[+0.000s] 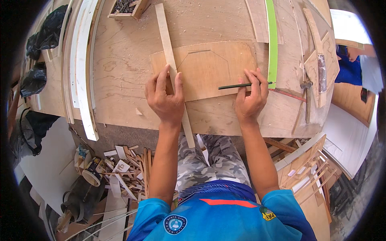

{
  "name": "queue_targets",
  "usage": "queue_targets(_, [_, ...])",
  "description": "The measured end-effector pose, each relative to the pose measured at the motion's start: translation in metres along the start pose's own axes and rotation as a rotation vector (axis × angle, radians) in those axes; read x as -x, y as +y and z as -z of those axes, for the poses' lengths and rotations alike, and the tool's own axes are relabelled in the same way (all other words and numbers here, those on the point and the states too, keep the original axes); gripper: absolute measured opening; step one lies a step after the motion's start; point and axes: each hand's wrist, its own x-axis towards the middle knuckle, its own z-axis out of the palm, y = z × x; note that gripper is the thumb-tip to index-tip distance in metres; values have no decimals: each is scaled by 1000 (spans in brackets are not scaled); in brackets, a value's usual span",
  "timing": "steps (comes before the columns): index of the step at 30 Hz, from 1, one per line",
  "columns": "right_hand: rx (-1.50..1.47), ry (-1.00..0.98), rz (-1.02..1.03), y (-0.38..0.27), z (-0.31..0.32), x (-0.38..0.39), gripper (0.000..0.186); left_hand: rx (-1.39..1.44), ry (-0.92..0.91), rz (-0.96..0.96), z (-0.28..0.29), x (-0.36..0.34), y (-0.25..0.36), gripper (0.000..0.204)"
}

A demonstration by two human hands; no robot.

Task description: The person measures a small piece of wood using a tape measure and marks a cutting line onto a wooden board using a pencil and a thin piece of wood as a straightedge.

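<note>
A thin plywood board (205,68) lies on the workbench in front of me, bearing pencil lines that form part of an angular outline. Across its left side runs a long narrow wooden strip (165,34), slanting down past the bench's near edge. My left hand (165,98) is closed over this strip, thumb on its right side and fingers on its left, against the board. Between the fingers of my right hand (252,98) is a dark pencil (234,86), held nearly level with one end pointing left over the board's lower right part.
A wooden box of nails (126,7) stands at the far left. White strips (82,72) lie left, a green strip (272,44) and a hammer (307,96) right. Offcuts (126,168) are heaped below the bench. Another person (350,64) is at the far right.
</note>
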Motion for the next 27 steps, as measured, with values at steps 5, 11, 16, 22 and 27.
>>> queue_targets(5, [2, -5, 4, -2, 1, 0, 33, 17, 1, 7, 0, 0, 2, 37])
queue_targets(11, [-6, -2, -4, -3, 1, -1, 29, -14, 22, -31, -1, -1, 2, 39])
queue_targets(16, [-11, 1, -1, -4, 1, -1, 28, -17, 10, -11, -1, -1, 2, 40])
queue_targets(22, [-2, -1, 6, -2, 1, 0, 28, -49, -1, -6, 1, -1, 6, 44])
queue_targets(27, [5, -2, 10, -3, 1, -1, 28, -40, 2, -27, 2, -1, 5, 44])
